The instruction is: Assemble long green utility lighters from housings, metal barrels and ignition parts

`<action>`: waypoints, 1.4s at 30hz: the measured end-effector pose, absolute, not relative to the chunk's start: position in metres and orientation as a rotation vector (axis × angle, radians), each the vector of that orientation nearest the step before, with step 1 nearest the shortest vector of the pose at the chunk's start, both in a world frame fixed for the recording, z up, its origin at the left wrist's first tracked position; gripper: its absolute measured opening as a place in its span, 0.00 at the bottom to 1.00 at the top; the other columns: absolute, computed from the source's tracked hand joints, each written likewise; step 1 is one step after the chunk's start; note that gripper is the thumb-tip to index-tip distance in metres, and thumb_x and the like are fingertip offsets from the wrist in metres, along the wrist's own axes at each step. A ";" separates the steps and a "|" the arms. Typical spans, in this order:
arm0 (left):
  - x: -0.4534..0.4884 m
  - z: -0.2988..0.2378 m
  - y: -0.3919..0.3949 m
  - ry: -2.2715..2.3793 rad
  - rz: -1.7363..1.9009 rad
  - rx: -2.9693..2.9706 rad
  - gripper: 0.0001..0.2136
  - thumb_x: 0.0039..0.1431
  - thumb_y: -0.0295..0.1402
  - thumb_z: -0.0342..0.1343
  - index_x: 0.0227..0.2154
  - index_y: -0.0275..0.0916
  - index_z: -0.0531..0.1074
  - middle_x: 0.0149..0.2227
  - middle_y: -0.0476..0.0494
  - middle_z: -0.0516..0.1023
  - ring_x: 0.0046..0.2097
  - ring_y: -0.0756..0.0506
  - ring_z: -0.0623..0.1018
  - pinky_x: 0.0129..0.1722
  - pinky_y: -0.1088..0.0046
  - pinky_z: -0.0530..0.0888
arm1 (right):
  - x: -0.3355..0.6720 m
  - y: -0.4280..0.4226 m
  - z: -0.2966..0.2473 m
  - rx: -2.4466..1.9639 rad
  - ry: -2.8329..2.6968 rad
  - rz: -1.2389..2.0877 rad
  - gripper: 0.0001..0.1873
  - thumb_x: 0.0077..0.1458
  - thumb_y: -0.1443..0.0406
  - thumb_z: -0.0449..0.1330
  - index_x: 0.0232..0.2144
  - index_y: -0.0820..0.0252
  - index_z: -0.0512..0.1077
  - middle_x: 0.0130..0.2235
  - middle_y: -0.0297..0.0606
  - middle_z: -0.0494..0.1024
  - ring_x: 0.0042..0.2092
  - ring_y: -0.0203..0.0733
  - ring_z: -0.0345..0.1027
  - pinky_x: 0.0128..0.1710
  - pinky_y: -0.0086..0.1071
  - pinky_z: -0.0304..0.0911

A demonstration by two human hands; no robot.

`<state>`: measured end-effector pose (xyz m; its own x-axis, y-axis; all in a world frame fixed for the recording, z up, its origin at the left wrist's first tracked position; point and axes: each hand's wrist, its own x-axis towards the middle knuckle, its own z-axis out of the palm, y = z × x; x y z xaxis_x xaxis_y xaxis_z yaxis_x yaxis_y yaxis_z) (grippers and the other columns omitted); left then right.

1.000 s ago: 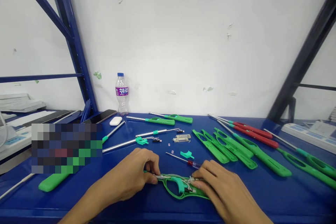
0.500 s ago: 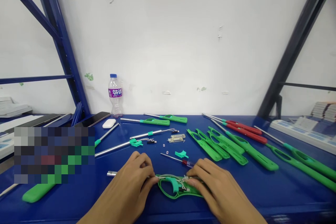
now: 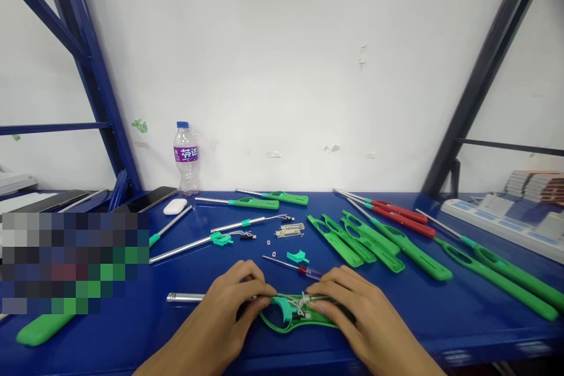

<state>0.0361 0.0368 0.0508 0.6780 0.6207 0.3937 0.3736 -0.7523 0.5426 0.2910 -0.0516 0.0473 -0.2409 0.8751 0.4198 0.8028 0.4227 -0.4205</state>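
An opened green stick lighter lies in front of me, its half casing (image 3: 275, 327) facing up. Inside sit a teal trigger (image 3: 284, 309), thin pale wires and a small black piece (image 3: 302, 316). Its metal tube (image 3: 185, 298) sticks out to the left, beneath my left hand (image 3: 229, 305). Those left fingers pinch at the casing's upper edge by the trigger; the fingertips partly hide what they press. My right hand (image 3: 359, 305) is closed over the handle end, thumb and fingers at a whitish valve (image 3: 304, 298) of a clear fuel tank, mostly covered.
Behind my hands lie a screwdriver (image 3: 304, 271), a loose teal trigger (image 3: 298, 257) and clear fuel tanks (image 3: 289, 232). Tube assemblies (image 3: 183, 249) lie left, green casing halves (image 3: 335, 241) and red lighters (image 3: 403, 220) right. A bottle (image 3: 187, 158) stands by the wall.
The view has shifted slightly, so the scene sits farther left. My left fingertips have moved right along the casing towards the trigger, baring more metal tube. My right hand stays at the valve.
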 end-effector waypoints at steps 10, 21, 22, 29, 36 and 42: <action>0.038 0.051 0.033 0.795 0.752 2.518 0.16 0.75 0.28 0.47 0.44 0.46 0.82 0.42 0.46 0.78 0.42 0.45 0.79 0.43 0.68 0.75 | 0.292 -0.053 0.045 -1.416 -2.025 0.198 0.13 0.77 0.67 0.53 0.48 0.50 0.78 0.47 0.35 0.82 0.48 0.46 0.77 0.50 0.39 0.71; 0.032 0.045 0.028 0.798 0.737 2.648 0.16 0.77 0.29 0.44 0.54 0.46 0.76 0.49 0.43 0.74 0.45 0.45 0.79 0.46 0.69 0.78 | 0.294 -0.057 0.047 -1.419 -1.996 0.258 0.15 0.75 0.65 0.56 0.51 0.43 0.81 0.45 0.34 0.80 0.46 0.44 0.76 0.46 0.37 0.71; 0.032 0.045 0.027 0.785 0.754 2.672 0.15 0.77 0.29 0.45 0.55 0.47 0.75 0.49 0.43 0.74 0.45 0.45 0.80 0.46 0.68 0.79 | 0.294 -0.057 0.047 -1.418 -1.995 0.262 0.15 0.75 0.65 0.56 0.51 0.43 0.81 0.46 0.34 0.80 0.46 0.44 0.76 0.46 0.37 0.71; 0.034 0.048 0.027 0.687 0.745 2.822 0.11 0.75 0.28 0.51 0.51 0.47 0.75 0.47 0.44 0.75 0.46 0.42 0.78 0.52 0.62 0.78 | 0.293 -0.057 0.050 -1.458 -1.979 0.277 0.15 0.75 0.64 0.57 0.50 0.42 0.82 0.47 0.35 0.77 0.46 0.44 0.76 0.45 0.37 0.70; 0.042 0.052 0.019 0.658 0.724 2.851 0.14 0.72 0.22 0.45 0.49 0.42 0.73 0.47 0.42 0.74 0.46 0.43 0.78 0.52 0.64 0.79 | 0.291 -0.059 0.058 -1.507 -2.024 0.303 0.15 0.75 0.64 0.57 0.51 0.41 0.83 0.45 0.35 0.75 0.45 0.43 0.74 0.44 0.37 0.67; 0.047 0.042 0.020 0.605 0.812 2.894 0.23 0.68 0.19 0.42 0.58 0.45 0.70 0.47 0.42 0.74 0.43 0.43 0.77 0.46 0.63 0.79 | 0.290 -0.060 0.058 -1.554 -2.018 0.315 0.15 0.75 0.63 0.57 0.52 0.40 0.83 0.43 0.35 0.75 0.44 0.43 0.73 0.42 0.36 0.66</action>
<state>0.0474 0.0196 0.0424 0.7824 0.3917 0.4841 0.3518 -0.9195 0.1755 0.2903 -0.0595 0.0582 -0.1651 0.9424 0.2909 0.8088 0.2981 -0.5069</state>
